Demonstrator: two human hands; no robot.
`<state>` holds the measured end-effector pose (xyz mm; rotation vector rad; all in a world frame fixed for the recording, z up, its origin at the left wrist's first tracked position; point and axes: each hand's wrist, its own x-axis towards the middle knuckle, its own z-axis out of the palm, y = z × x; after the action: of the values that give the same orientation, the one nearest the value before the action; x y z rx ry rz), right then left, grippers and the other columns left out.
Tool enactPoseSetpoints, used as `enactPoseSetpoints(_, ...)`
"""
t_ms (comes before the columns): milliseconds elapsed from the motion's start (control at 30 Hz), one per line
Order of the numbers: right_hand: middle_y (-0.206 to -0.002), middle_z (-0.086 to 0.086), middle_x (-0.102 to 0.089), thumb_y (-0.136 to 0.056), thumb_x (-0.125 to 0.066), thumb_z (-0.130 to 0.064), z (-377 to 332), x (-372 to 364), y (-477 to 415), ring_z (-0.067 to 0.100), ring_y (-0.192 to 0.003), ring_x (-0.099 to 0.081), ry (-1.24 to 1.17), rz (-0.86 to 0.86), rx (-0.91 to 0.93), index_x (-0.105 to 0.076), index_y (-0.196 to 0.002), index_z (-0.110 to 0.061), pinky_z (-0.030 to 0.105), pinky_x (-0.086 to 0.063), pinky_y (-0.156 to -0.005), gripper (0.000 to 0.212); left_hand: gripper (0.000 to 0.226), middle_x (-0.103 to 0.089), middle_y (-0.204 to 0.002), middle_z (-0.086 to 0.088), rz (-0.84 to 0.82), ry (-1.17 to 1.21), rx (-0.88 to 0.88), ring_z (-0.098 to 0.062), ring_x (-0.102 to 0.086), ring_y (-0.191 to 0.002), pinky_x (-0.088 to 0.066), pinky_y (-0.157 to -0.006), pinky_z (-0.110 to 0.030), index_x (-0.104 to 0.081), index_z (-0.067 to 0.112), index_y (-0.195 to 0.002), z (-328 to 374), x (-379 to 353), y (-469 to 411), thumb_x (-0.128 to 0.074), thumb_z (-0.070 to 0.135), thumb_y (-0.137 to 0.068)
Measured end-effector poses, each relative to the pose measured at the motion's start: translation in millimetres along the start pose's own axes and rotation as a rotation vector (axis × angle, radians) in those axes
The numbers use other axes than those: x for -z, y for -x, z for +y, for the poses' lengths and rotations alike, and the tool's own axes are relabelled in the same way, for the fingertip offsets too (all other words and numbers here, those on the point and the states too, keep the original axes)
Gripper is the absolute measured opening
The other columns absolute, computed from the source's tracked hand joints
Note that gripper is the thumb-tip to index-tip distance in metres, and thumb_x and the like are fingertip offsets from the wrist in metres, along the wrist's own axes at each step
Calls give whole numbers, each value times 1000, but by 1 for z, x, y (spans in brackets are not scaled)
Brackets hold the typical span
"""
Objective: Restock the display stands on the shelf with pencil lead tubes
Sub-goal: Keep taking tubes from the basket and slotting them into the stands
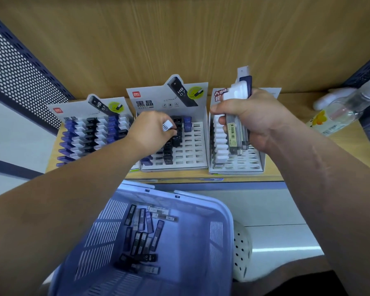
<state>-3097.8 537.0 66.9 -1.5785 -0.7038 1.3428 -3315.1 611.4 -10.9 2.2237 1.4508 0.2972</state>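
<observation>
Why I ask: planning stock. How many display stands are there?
3. The left stand, nearly full; the middle stand, where the left hand pinches a tube; the right stand, below the right hand gripping tubes. None seems hidden.

Back panel (179,39): light wood grain, upright across the whole rear of the view.
Left side panel (19,71): dark blue metal punched with small round holes, slanting away.
Right side panel (368,68): dark blue, perforated, mostly cut off by the frame edge.
Bottle (348,107): clear plastic with a white cap, lying tilted on the shelf (295,103) at far right; a yellow printed label (318,120) at its nearer end.
White round object (241,253): low, right of centre, dotted with dark holes; what it is cannot be told.
Floor (276,210): pale, glossy.
</observation>
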Motion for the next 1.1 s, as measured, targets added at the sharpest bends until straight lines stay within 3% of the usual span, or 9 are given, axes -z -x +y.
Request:
enactPoseSetpoints(100,-94,14,-70,-75,-84,-3,0,1,1,17,-63,-66,-3,1,5,-62,-124,3,29,-55,-57,54,13,-74,-93,-2,0,-12,-21,-16,-63,-74,-52,-73,-32,-77,17,-97,1,0,0,-73,26,-89)
enactPoseSetpoints(167,-98,18,-72,-74,-84,-4,0,1,1,18,-65,-66,5,3,6,-62,-123,2,30,-55,-59,54,12,-72,-87,2,-6,-24,-34,-3,-54,-62,-45,-68,-27,-77,18,-97,3,-1,0,-73,27,-89)
enactPoseSetpoints(267,-112,21,-72,-74,-84,-5,-1,3,1,19,-67,-67,18,6,10,-63,-122,0,31,-56,-62,52,14,-52,-63,16,-8,-42,-47,5,-40,-54,-35,-65,-23,-77,15,-99,7,-2,1,-72,25,-90)
enactPoseSetpoints(400,-113,21,-72,-74,-84,-5,-1,3,1,18,-67,-67,29,7,16,-63,-121,1,31,-56,-63,52,16,-40,-56,23,-11,-39,-55,4,-38,-51,-32,-59,-23,-76,13,-101,10,-2,2,-72,25,-91)
enactPoseSetpoints(500,-112,22,-72,-74,-84,-5,-1,3,2,18,-67,-66,36,8,18,-63,-121,2,30,-56,-63,52,17,-41,-57,22,-3,-34,-50,4,-38,-51,-30,-53,-20,-76,13,-102,8,-4,1,-72,24,-91)
enactPoseSetpoints(633,-105,21,-74,-74,-83,-5,-1,3,3,18,-67,-66,52,10,21,-63,-120,4,31,-57,-65,51,17,-47,-58,13,1,-103,-57,-15,-49,-60,-41,-64,-26,-76,14,-101,6,-9,-1,-71,27,-91)
enactPoseSetpoints(733,-94,14,-71,-73,-83,-4,-2,3,4,20,-67,-65,51,6,16,-63,-118,4,33,-56,-65,50,17,-70,-80,-3,-15,-152,-89,-25,-62,-80,-53,-74,-36,-76,15,-95,4,-13,-4,-70,31,-90)
enactPoseSetpoints(800,-90,13,-69,-74,-83,-3,-2,2,5,20,-66,-64,36,-4,11,-64,-112,0,31,-54,-61,43,16,-73,-89,-4,-41,-167,-109,-25,-65,-86,-55,-77,-40,-75,17,-91,3,-14,-7,-71,32,-89)
enactPoseSetpoints(1100,-80,4,-68,-72,-85,-5,-1,-1,6,19,-64,-64,55,-20,7,-64,-97,-13,38,-52,-72,34,15,-71,-81,-3,-104,-192,-136,-25,-63,-80,-54,-73,-38,-75,14,-82,3,-9,-9,-75,29,-86)
